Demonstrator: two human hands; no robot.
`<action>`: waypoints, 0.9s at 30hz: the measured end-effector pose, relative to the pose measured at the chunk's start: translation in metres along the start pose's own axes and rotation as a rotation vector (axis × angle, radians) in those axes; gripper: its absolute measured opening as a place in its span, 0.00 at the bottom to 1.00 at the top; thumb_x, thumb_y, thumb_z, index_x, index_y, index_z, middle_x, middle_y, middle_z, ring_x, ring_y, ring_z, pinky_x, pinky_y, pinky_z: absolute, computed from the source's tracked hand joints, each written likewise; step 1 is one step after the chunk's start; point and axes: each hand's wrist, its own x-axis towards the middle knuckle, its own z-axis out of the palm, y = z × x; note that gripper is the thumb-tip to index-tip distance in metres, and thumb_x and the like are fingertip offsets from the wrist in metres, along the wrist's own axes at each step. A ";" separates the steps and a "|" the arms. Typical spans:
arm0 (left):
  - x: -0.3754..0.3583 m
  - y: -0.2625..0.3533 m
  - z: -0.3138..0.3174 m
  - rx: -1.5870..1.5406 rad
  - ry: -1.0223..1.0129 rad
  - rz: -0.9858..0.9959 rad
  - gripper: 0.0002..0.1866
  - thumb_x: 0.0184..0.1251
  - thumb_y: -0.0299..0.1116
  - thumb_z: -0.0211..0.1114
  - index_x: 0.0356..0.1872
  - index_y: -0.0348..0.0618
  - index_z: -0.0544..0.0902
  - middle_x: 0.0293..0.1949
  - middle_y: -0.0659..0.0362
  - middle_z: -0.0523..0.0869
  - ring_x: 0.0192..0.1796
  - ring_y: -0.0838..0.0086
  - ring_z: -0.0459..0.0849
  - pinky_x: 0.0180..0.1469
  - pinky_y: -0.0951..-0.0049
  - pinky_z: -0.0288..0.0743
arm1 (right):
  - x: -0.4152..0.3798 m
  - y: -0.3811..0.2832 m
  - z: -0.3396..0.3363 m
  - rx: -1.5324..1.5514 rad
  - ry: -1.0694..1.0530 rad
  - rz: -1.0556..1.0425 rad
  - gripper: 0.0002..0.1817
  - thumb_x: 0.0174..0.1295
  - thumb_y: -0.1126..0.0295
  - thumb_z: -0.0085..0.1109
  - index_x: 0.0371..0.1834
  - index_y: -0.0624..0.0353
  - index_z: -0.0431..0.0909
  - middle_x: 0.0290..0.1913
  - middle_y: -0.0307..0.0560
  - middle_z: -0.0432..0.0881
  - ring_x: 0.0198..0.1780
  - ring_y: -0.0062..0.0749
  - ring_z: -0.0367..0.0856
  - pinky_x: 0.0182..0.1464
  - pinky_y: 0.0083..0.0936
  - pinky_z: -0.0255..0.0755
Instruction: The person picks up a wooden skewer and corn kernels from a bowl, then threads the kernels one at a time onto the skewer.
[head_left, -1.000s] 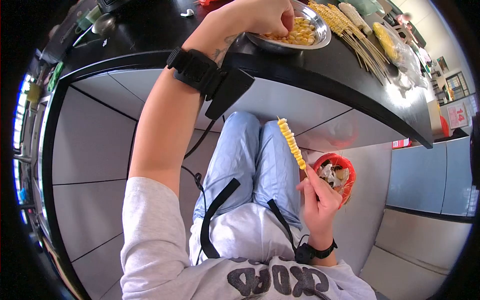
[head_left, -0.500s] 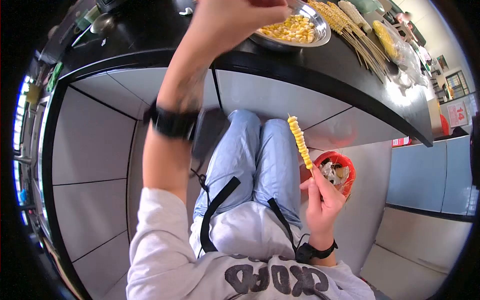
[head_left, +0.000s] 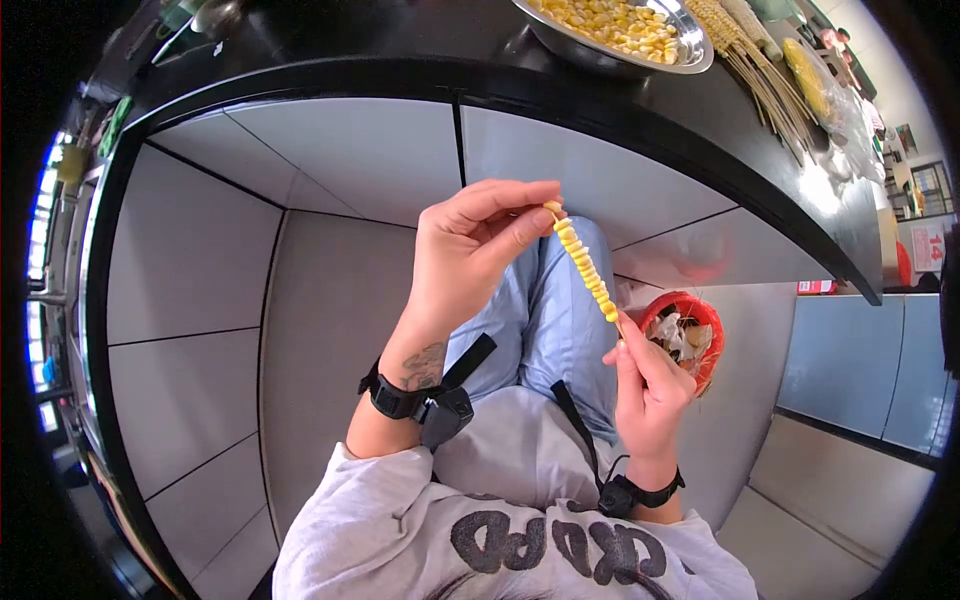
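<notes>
My right hand (head_left: pixel 650 390) pinches the lower end of a wooden skewer threaded with a row of yellow corn kernels (head_left: pixel 585 266). The skewer slants up and left above my lap. At its upper tip, thumb and forefinger of my left hand (head_left: pixel 472 245) are closed on a single corn kernel (head_left: pixel 552 207), right at the point. Beyond my hands, a metal bowl (head_left: pixel 582 50) of loose corn kernels (head_left: pixel 625 28) stands near the edge of the black counter.
Finished corn skewers (head_left: pixel 735 35) lie on the counter (head_left: pixel 400 45) right of the bowl, beside a clear plastic bag (head_left: pixel 850 110). On the floor to my right stands a red bin (head_left: pixel 716 345) with waste in it. White tiled panels (head_left: pixel 340 150) front the counter.
My left hand has come down from over the bowl to the skewer's tip, bringing a kernel. My right hand has stayed in place with the skewer. The view has shifted slightly.
</notes>
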 end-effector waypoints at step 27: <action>-0.004 0.004 0.004 0.115 0.093 0.097 0.09 0.62 0.15 0.68 0.42 0.32 0.86 0.43 0.53 0.87 0.45 0.72 0.88 0.51 0.77 0.83 | 0.001 -0.004 0.000 -0.025 0.004 0.011 0.18 0.64 0.84 0.58 0.57 0.66 0.81 0.25 0.49 0.80 0.25 0.25 0.79 0.30 0.20 0.72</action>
